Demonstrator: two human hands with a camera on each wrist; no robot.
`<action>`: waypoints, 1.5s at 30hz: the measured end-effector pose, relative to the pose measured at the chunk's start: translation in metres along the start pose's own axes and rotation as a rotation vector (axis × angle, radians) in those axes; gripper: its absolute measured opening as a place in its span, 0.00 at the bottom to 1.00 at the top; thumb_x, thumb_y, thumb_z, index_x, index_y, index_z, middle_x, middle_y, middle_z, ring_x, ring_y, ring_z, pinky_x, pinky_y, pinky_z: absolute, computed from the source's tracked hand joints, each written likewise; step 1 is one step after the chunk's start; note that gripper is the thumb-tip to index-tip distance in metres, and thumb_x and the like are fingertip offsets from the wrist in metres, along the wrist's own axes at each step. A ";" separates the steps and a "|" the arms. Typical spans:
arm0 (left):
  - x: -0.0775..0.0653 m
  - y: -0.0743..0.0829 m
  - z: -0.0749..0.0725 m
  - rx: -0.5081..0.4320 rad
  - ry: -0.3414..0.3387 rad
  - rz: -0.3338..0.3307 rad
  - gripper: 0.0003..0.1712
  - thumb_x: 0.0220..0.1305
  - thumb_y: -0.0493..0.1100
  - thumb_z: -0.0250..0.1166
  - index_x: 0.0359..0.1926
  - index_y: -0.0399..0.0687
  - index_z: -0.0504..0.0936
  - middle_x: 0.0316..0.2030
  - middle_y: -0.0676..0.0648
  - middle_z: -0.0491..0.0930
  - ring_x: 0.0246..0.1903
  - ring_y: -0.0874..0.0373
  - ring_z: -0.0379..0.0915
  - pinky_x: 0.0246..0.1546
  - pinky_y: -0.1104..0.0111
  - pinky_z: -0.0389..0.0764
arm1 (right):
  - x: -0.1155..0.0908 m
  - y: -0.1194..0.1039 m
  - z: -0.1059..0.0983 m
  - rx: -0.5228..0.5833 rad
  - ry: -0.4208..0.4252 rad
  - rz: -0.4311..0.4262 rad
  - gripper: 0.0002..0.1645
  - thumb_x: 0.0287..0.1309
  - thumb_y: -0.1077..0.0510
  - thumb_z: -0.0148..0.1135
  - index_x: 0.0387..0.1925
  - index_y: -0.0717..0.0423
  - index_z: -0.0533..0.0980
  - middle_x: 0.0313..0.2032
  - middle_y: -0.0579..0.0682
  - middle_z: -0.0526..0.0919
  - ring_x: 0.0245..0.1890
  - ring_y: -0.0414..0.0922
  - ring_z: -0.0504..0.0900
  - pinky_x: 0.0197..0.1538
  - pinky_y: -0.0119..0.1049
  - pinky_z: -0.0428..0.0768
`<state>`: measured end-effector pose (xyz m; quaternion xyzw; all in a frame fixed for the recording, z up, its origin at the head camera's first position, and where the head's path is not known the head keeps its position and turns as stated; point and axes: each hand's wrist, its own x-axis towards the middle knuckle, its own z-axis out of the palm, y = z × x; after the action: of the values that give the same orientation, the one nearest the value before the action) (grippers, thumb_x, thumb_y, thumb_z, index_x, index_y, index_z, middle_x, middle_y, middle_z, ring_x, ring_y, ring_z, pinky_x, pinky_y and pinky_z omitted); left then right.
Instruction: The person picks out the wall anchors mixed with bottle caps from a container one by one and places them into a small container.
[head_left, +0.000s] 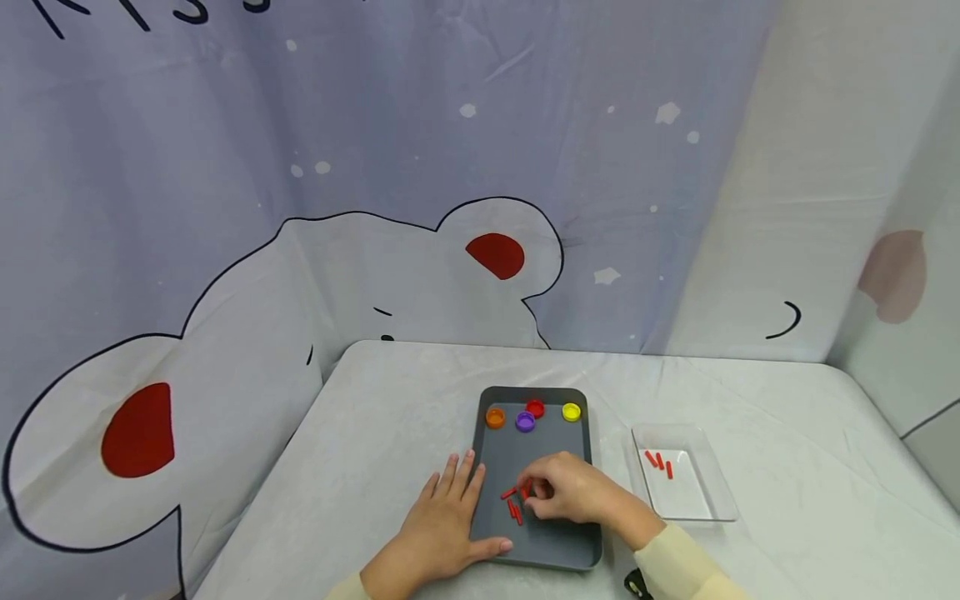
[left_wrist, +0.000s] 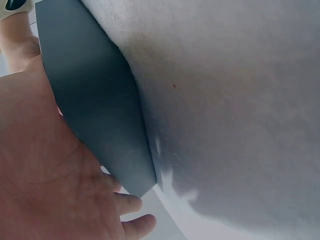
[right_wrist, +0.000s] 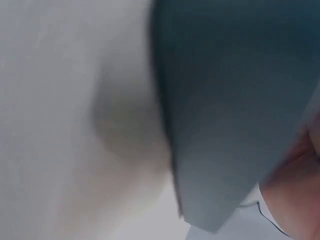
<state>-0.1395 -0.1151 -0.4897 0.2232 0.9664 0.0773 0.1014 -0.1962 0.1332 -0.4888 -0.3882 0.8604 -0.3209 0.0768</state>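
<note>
A dark grey tray lies on the white-covered table. My left hand rests along its left side with fingers spread and straight, the thumb reaching over the near part of the tray. My right hand is bent over the tray's middle and pinches a small red stick between thumb and fingertips. Several more red sticks lie loose on the tray beside those fingertips. The left wrist view shows the left palm against the tray's side. In the right wrist view the pinching fingertips are hidden.
At the tray's far end stand small round cups: orange, purple, red and yellow. Right of the tray, a clear plastic box holds three red sticks. A printed curtain hangs behind the table.
</note>
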 end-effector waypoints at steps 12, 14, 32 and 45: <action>-0.002 -0.003 0.004 0.011 0.027 0.004 0.63 0.59 0.83 0.51 0.79 0.42 0.56 0.80 0.39 0.45 0.78 0.38 0.41 0.72 0.41 0.56 | -0.048 0.008 -0.044 0.133 0.246 0.042 0.11 0.56 0.63 0.71 0.42 0.53 0.85 0.22 0.34 0.74 0.24 0.29 0.72 0.30 0.30 0.75; -0.003 -0.003 0.005 0.007 0.024 0.009 0.63 0.59 0.83 0.51 0.79 0.42 0.55 0.80 0.39 0.44 0.78 0.38 0.41 0.72 0.41 0.56 | -0.061 0.013 -0.052 0.128 0.306 0.044 0.12 0.55 0.65 0.71 0.42 0.52 0.85 0.22 0.33 0.74 0.24 0.30 0.72 0.29 0.30 0.75; -0.003 -0.001 0.004 0.007 0.034 0.014 0.64 0.58 0.84 0.49 0.79 0.42 0.55 0.80 0.39 0.44 0.78 0.38 0.41 0.72 0.42 0.56 | -0.152 0.050 -0.092 0.008 0.533 0.217 0.15 0.54 0.67 0.73 0.43 0.52 0.84 0.21 0.34 0.73 0.24 0.33 0.74 0.28 0.28 0.71; -0.001 0.000 0.001 0.008 0.029 0.008 0.64 0.58 0.84 0.50 0.79 0.43 0.54 0.80 0.40 0.43 0.78 0.39 0.40 0.72 0.42 0.55 | -0.164 0.059 -0.099 -0.023 0.546 0.271 0.14 0.54 0.66 0.73 0.45 0.59 0.84 0.21 0.35 0.73 0.24 0.33 0.73 0.28 0.28 0.71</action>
<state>-0.1385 -0.1148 -0.4907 0.2262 0.9672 0.0773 0.0862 -0.1580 0.3286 -0.4666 -0.1702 0.8969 -0.3902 -0.1194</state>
